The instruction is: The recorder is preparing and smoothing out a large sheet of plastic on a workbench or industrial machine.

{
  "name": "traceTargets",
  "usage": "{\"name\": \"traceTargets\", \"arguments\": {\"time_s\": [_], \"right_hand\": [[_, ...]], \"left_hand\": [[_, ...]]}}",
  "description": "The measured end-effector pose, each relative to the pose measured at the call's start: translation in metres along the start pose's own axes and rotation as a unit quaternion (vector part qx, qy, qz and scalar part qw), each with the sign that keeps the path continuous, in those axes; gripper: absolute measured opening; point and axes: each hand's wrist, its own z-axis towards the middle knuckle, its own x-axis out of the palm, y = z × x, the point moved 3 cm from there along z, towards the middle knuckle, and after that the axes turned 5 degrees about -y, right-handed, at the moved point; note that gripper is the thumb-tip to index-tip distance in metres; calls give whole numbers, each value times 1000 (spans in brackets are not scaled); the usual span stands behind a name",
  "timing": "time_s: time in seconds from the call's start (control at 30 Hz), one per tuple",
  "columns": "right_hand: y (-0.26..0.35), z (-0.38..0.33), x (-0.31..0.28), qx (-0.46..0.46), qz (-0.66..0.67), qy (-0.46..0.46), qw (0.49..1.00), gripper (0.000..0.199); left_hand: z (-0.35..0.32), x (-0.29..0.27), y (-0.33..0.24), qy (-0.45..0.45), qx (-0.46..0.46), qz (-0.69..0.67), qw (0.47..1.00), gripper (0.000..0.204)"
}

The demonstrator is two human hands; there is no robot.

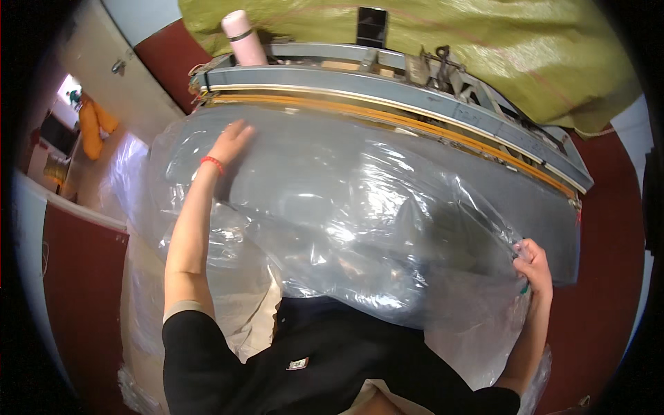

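A large sheet of clear plastic film (325, 200) lies rumpled and shiny over a grey tabletop (546, 228), and it drapes down toward my body. My left hand (232, 144), with a red bead bracelet at its wrist, rests flat on or just above the film at the far left. Its fingers are stretched out and slightly blurred, and nothing is in them. At the right side, my right hand (534, 266) pinches the edge of the film between thumb and fingers. A small green band shows at that wrist.
Behind the film runs a long grey metal bar frame (387, 90) with an orange strip (415, 123) along it. A pink bottle (243, 40) stands at its left end. Yellow-green woven sheeting (505, 48) covers the back. An open door (111, 66) is at the left.
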Motion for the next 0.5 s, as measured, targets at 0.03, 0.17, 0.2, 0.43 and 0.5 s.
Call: {"name": "traceTargets", "arguments": {"time_s": [0.03, 0.17, 0.2, 0.43, 0.5], "right_hand": [[-1, -2, -16, 10, -1, -18, 1000, 18], [-17, -17, -135, -5, -24, -98, 995, 18], [-6, -20, -160, -25, -68, -218, 973, 17], [100, -2, -50, -470, -516, -481, 530, 7], [35, 14, -32, -410, -422, -213, 780, 20]], "left_hand": [[8, 14, -13, -18, 28, 57, 998, 54], [10, 27, -32, -3, -145, 215, 966, 57], [15, 32, -25, -8, -136, 220, 966, 57], [14, 19, -1, -20, -193, 295, 936, 59], [24, 26, 17, -19, -173, 297, 939, 58]]}}
